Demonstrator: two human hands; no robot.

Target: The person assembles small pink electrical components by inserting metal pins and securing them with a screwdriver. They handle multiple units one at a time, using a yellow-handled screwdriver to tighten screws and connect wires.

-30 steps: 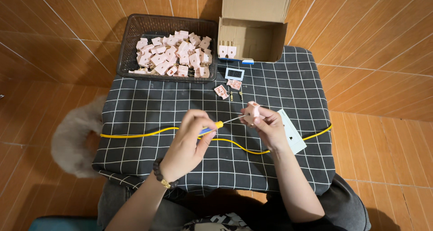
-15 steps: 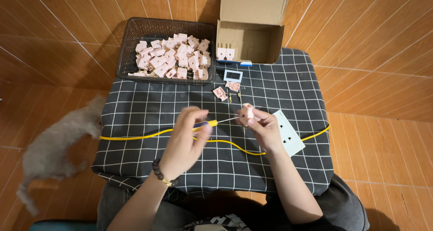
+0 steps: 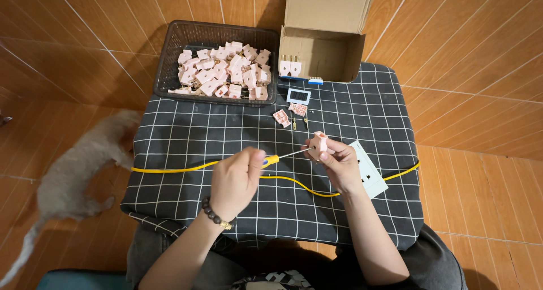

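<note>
Small pink plug piece (image 3: 320,142), pinched in the fingertips of the right hand (image 3: 339,164) and held up just above the cloth, near the middle of the table. Screwdriver (image 3: 283,156) with a yellow-and-blue handle and thin metal shaft, tip set against the pink piece, handle wrapped in the closed fingers of the left hand (image 3: 236,179) (a dark bead bracelet at that wrist). Both hands close together, well above the lap, shaft bridging the gap between them.

Beneath the hands, a yellow cable (image 3: 175,169) running across the cloth from the left edge to the right, looping under the right wrist. Just beside the right hand, partly under it, a flat white socket plate (image 3: 369,174). Further out, toward the back: two loose pink parts (image 3: 281,118) and a few tiny bits of hardware (too small to tell apart), and a small white-framed device (image 3: 298,95) lying flat.

All on a black cloth with a white grid (image 3: 186,137) draped over the table. At the back left, a dark wire basket (image 3: 186,38) heaped with more pink plug pieces. At the back right, an open cardboard box (image 3: 328,24) on its side, two pink pieces standing inside its mouth.

Off the table to the left, on the orange tile floor, a pale furry animal (image 3: 73,171), blurred.
</note>
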